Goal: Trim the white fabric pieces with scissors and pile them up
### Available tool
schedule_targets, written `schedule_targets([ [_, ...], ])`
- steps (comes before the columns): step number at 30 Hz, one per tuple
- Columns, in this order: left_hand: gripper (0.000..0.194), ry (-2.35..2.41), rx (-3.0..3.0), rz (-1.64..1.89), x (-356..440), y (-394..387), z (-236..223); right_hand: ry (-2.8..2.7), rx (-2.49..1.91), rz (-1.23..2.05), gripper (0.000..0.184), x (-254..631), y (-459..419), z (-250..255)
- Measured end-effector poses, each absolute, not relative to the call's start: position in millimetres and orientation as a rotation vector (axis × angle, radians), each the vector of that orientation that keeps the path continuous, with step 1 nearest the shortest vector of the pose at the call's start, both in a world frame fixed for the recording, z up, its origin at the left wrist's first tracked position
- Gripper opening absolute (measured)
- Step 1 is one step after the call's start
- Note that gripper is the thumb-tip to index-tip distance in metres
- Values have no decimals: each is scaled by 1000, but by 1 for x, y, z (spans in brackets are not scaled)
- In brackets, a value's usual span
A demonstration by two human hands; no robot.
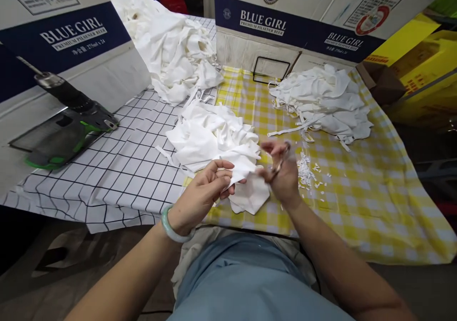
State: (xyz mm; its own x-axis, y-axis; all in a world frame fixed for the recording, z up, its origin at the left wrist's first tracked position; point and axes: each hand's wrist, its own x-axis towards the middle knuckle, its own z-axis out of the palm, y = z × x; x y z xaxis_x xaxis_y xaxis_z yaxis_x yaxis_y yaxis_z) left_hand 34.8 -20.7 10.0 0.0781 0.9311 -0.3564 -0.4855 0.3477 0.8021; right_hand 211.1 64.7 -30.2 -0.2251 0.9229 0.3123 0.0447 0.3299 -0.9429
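Note:
White cloth (253, 192) hangs from my left hand (210, 180), pinched between thumb and fingers at the table's near edge. To the right of it, my right hand (283, 173) is smeared by motion, its fingers curled around what looks like a small pair of scissors (280, 164). Just beyond both hands lies a heap of white cloth pieces (214, 133). Small white clippings (306, 171) are scattered on the yellow checked cloth beside my right hand.
A second white heap (324, 104), with straps trailing, lies at right; a larger one (171, 50) is at the back left. Cardboard boxes (262, 24) wall the far side. A cordless drill (71, 116) stands at left. A black wire frame (271, 69) leans at the back.

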Motion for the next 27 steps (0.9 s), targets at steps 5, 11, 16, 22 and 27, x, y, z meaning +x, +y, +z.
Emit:
schedule_targets([
  [5,21,1093,804,1071,17,-21,22,-1666,-954,1222,25,199,27,-37],
  [11,16,1426,1550,919,6,-27,23,-1424,-953,1787,25,200,74,0],
  [16,31,1134,1374,847,10,-28,38,-1355,-900,2076,28,197,87,11],
  [22,26,1120,1439,1068,28,-21,42,-1393,-807,2202,37,182,66,-15],
  [27,26,983,1140,1379,48,-12,25,-1311,-818,2178,49,181,42,-33],
])
